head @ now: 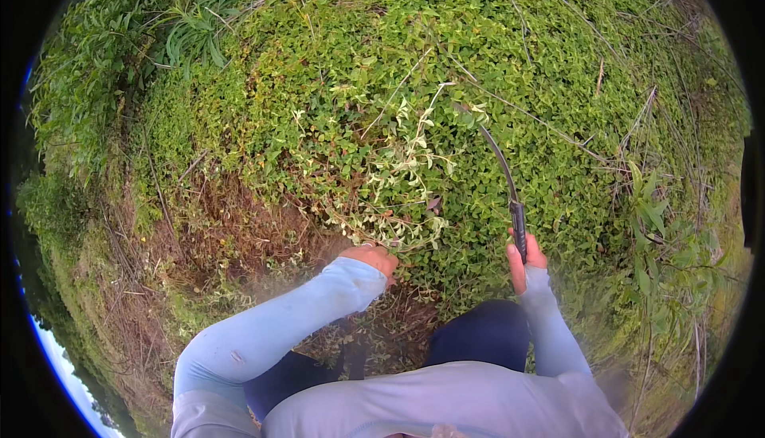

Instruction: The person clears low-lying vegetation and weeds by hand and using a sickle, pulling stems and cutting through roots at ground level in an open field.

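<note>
My right hand (526,259) grips the dark handle of a sickle (518,223). Its curved blade (501,160) points away from me, and the tip reaches in among the leaves. Low in front of my body, my left hand (372,257) is closed around a bunch of leafy stems (397,232). Those stems show pale leaf undersides and fan out ahead of the hand. The fingers of that hand are partly hidden by its back and by the foliage. A longer pale sprig (421,127) lies over the greenery between the left hand and the blade.
Dense low green ground cover (568,115) spreads ahead and to the right. Brown bare soil with dry litter (239,223) lies to the left. Long dry stalks (532,115) cross the plants. Taller leafy weeds (648,217) stand at the right, and bushes (89,62) at the far left.
</note>
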Tool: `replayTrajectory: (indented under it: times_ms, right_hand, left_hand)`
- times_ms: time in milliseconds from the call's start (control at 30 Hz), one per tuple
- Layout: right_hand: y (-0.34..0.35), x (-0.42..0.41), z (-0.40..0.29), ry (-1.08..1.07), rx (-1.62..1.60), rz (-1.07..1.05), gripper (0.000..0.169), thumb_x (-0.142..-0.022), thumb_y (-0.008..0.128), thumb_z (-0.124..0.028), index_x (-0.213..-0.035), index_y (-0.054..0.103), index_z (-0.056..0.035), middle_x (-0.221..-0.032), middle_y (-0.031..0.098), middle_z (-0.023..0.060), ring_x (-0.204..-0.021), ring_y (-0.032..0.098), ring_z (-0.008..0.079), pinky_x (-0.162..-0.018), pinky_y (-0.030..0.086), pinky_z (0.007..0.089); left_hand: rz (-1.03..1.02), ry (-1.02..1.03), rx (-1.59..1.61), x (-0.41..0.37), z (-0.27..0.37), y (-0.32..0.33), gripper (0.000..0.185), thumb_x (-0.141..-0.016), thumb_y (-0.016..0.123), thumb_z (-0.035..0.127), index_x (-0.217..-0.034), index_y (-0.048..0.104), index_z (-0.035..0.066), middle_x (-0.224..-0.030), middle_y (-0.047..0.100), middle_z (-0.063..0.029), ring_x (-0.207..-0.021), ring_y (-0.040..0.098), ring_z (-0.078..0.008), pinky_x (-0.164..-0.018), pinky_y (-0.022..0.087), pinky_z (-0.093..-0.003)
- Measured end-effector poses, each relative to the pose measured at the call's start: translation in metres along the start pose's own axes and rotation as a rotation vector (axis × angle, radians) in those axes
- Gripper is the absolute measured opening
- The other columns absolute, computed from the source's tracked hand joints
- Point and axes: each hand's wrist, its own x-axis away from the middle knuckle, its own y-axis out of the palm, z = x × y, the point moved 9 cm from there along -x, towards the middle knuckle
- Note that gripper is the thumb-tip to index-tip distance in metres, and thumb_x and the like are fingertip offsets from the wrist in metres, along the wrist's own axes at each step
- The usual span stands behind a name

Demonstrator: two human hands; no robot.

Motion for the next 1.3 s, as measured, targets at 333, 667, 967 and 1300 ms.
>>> replayTrajectory:
  times_ms: [333,667,967,1300]
  right_hand:
    - [-0.005,-0.006,0.019,0.005,0.142,-0.114,0.058,-0.089,0.046,-0.017,-0.14,0.018,-0.013,-0.078,0.053,0.0084,-0.062,0.048,0.0175,-0.061,0.042,0.0284]
    - [0.059,-0.098,-0.068,-0.196,0.547,-0.325,0.052,-0.092,0.039,-0.021,-0.138,0.018,-0.0308,-0.061,0.046,0.0125,-0.054,0.049,0.0254,-0.057,0.043,0.0356]
    - [0.065,-0.093,0.013,-0.17,0.776,-0.363,0.058,-0.089,0.046,-0.018,-0.138,0.019,-0.0303,-0.057,0.047,0.0121,-0.048,0.048,0.0254,-0.049,0.041,0.0358]
    - [-0.002,0.058,0.147,0.013,0.543,-0.475,0.06,-0.086,0.049,-0.013,-0.139,0.021,-0.0192,-0.063,0.051,0.01,-0.05,0.049,0.0202,-0.049,0.041,0.0324]
  left_hand:
    - [0.243,-0.492,-0.229,-0.082,-0.086,-0.061,0.095,-0.067,0.07,0.047,-0.138,0.018,0.014,-0.144,0.014,-0.0151,-0.132,0.018,-0.0322,-0.104,0.024,-0.0437]
    - [0.234,-0.09,-0.134,-0.154,-0.094,-0.016,0.025,-0.085,0.051,0.038,-0.09,0.06,0.015,-0.12,0.048,-0.008,-0.122,0.034,-0.0311,-0.096,0.026,-0.0592]
    - [0.406,-0.01,0.175,-0.108,-0.113,0.002,0.032,-0.092,0.04,0.034,-0.08,0.051,0.005,-0.074,0.058,-0.0153,-0.081,0.053,-0.031,-0.085,0.038,-0.0378]
    - [0.452,0.011,-0.17,-0.006,-0.114,0.072,0.037,-0.071,0.064,0.03,-0.101,0.048,0.014,-0.095,0.053,-0.0107,-0.083,0.056,-0.0299,-0.08,0.041,-0.0473]
